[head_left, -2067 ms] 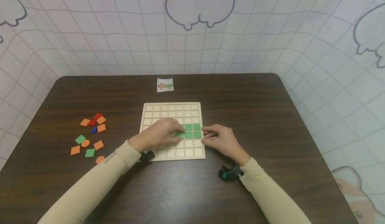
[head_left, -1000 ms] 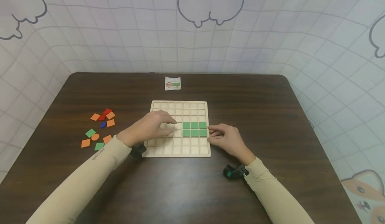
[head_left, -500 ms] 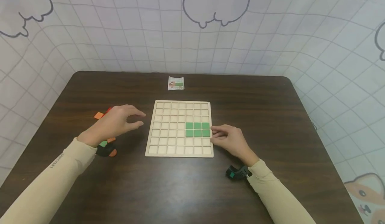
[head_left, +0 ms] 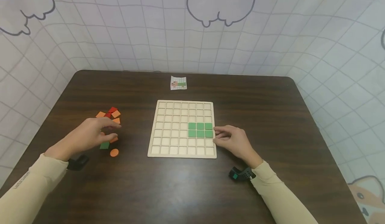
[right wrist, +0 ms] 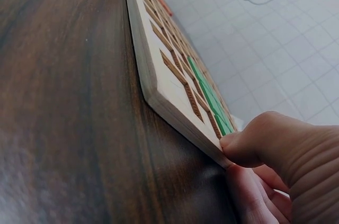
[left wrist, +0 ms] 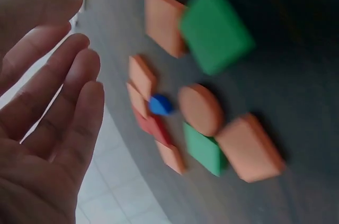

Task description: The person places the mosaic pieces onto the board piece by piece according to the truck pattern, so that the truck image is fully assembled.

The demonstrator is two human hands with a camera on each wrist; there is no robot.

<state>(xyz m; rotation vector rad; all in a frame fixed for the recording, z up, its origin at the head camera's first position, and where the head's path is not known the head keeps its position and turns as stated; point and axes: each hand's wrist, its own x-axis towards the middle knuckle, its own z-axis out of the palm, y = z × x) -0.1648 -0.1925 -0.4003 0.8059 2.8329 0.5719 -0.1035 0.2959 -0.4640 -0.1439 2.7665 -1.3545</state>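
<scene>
My left hand (head_left: pixel 90 134) hovers over loose tiles at the left, its fingers loosely bent and thumb apart; nothing is held. In the left wrist view, green tiles (left wrist: pixel 214 29), orange squares (left wrist: pixel 251 147), an orange round tile (left wrist: pixel 201 110), a blue piece (left wrist: pixel 160 105) and red pieces (left wrist: pixel 156 128) lie beyond the fingertips. A pale wooden grid board (head_left: pixel 174 133) lies flat mid-table, with green square tiles (head_left: pixel 200 130) filling two rows of three at its right side. My right hand (head_left: pixel 236 142) grips the board's right edge; in the right wrist view its thumb (right wrist: pixel 241 147) touches the rim.
A small picture card (head_left: pixel 178 83) lies behind the board, showing a coloured pattern on a grid. The dark wooden table (head_left: pixel 180 190) is bordered by a white gridded cloth (head_left: pixel 168 43) at the back and sides. Another orange disc (head_left: pixel 114 153) lies near the left hand.
My left hand has withdrawn from the board and moved left to the loose tiles. The right hand stays at the board's edge. The head view has shifted slightly.
</scene>
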